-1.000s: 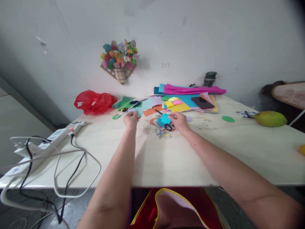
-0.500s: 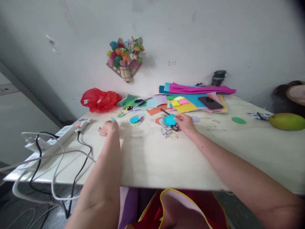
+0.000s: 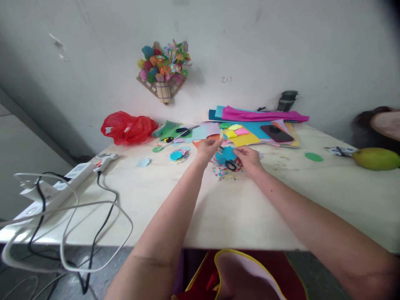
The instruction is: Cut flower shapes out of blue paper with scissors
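Note:
My right hand pinches the right edge of a bright blue scalloped paper flower. To its left, my left hand is closed with fingertips together near the flower's upper left edge; a small pale piece seems to show at the tips, too small to name. Scissors with dark handles lie just under the flower, partly covered. Tiny coloured paper scraps are scattered in front of them. Left of my hands rest a stack of cut paper flowers and a pale blue scalloped piece.
Coloured paper sheets, a phone and a second pair of scissors lie behind. A red plastic bag sits back left. Power strips with loose cables run along the left edge. A yellow-green fruit and a person's head are at right.
My left hand has moved right, from the table's left side to beside the blue flower, uncovering the pale blue piece. My right hand still holds the flower, now slightly lower.

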{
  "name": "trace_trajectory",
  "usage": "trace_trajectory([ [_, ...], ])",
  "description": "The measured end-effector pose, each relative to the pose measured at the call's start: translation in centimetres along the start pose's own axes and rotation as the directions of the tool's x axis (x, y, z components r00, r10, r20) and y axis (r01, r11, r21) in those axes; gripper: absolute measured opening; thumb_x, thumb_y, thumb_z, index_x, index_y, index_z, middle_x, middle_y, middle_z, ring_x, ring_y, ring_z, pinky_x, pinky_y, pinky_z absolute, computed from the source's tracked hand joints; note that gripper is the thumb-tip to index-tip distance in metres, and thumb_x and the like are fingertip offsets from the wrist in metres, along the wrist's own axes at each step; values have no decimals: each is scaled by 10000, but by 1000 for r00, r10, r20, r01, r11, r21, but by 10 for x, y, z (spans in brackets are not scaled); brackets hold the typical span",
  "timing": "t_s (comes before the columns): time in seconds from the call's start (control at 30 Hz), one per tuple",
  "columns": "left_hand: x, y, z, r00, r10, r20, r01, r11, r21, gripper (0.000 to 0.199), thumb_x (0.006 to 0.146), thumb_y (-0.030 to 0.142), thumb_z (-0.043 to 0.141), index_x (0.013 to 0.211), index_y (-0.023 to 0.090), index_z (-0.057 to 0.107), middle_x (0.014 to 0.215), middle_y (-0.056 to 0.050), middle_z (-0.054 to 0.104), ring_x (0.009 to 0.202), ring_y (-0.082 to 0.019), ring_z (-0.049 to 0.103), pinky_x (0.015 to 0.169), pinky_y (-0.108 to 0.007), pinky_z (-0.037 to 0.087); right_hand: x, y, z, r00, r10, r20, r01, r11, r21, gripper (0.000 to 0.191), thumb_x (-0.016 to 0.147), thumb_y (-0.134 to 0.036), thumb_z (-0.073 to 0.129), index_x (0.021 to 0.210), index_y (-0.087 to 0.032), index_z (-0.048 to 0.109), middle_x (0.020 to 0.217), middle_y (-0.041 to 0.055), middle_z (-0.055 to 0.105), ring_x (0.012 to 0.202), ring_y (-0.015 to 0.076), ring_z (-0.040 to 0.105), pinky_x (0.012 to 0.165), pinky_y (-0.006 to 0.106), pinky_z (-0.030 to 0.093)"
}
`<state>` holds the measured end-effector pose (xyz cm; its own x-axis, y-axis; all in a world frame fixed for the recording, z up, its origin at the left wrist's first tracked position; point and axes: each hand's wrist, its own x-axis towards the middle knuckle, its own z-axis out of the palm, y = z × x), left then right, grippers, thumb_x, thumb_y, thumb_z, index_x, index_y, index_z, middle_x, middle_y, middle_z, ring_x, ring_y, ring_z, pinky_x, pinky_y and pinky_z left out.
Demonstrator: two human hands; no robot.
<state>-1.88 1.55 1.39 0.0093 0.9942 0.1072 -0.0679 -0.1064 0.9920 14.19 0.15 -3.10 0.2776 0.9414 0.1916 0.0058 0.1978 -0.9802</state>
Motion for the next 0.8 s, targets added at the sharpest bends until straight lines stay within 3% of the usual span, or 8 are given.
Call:
trace_trajectory([
  [0.07,-4,-9,4,982,-62,177,59,998,19,323,607,421,813,713,157,660,659,-26,634,653,-147,606,622,-247,450,0,-3,4,1000,-1,21,1,1000,10,300,589,-422,720,728,-173,626,454,-47,531,359,87,431,353,210,316],
  [0.13,-5,-16,2,963,-102,250,109,994,-12,349,543,395,851,687,150,650,650,-24,635,594,-120,581,605,-242,460,1,-7,9,998,-5,59,4,1000,12,304,587,-439,721,713,-181,622,455,-46,530,366,91,438,353,211,311],
  [0.33,-1,-25,-5,986,-68,151,102,968,-229,303,572,333,826,704,136,636,650,-17,630,609,-115,597,681,-273,519,9,-14,31,986,-37,160,31,999,41,284,629,-426,713,732,-173,634,467,-44,523,379,84,428,390,217,346],
  [0.47,-3,-28,-3,997,-52,64,70,943,-324,271,587,292,817,688,144,615,664,2,624,619,-105,597,704,-277,530,13,-11,40,988,-3,156,-14,995,103,262,655,-409,693,740,-169,632,432,-53,491,359,79,385,381,214,315],
  [0.57,-4,-33,-5,999,-42,12,43,930,-365,266,596,284,820,674,142,609,663,6,632,605,-97,590,693,-269,534,15,-10,36,995,-15,98,6,996,86,265,723,-435,632,743,-171,631,439,-49,494,359,84,379,389,220,314],
  [0.63,-5,-36,-7,999,-53,-12,44,914,-404,258,597,269,824,689,138,622,670,2,642,608,-102,599,689,-270,541,18,-11,26,998,-61,33,62,997,-41,269,773,-439,588,743,-177,639,459,-39,513,380,103,424,420,232,355],
  [0.7,-6,-38,-8,998,-67,-20,52,900,-433,240,609,252,821,708,136,636,683,-5,656,624,-115,618,687,-277,548,21,-14,13,988,-151,5,146,946,-291,253,813,-406,561,764,-183,669,494,-14,567,459,141,528,494,252,418],
  [0.8,-7,-38,-8,997,-71,1,64,891,-449,192,642,226,800,721,133,653,700,-19,679,637,-128,637,682,-280,557,21,-23,-4,967,-236,94,236,696,-678,171,808,-297,592,840,-192,724,725,58,712,728,213,670,679,301,472],
])
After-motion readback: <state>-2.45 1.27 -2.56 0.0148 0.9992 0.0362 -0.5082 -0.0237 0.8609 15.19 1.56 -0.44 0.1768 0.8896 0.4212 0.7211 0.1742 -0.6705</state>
